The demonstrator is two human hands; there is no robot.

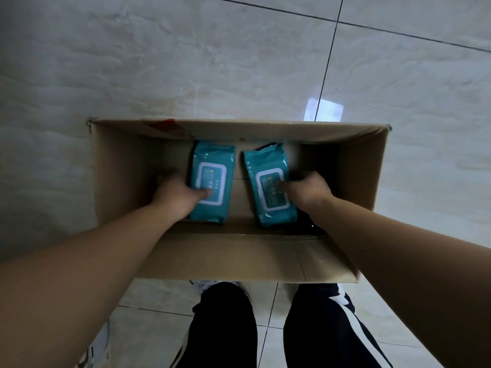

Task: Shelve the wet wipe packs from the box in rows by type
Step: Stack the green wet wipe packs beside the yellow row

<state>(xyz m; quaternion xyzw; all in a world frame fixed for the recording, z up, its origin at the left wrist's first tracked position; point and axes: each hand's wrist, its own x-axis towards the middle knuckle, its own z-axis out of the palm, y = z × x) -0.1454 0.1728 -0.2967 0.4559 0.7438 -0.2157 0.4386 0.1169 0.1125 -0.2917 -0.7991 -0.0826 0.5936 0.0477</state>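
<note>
An open cardboard box (pixel 127 166) stands on the floor in front of me. Two teal wet wipe packs lie inside it, side by side, each with a white-framed lid label. My left hand (pixel 175 192) grips the left pack (pixel 212 160) from its left side, thumb pressed on the label. My right hand (pixel 308 191) grips the right pack (pixel 268 166) from its right side, thumb on its label. The fingers of both hands are hidden under or behind the packs. Something dark lies in the box's near right corner under my right wrist; I cannot tell what it is.
Pale marble-look floor tiles (pixel 239 62) with dark grout lines surround the box. A bright light reflection (pixel 322 110) sits just beyond the far box wall. My legs in dark trousers (pixel 225 328) with a white stripe stand right behind the near box wall.
</note>
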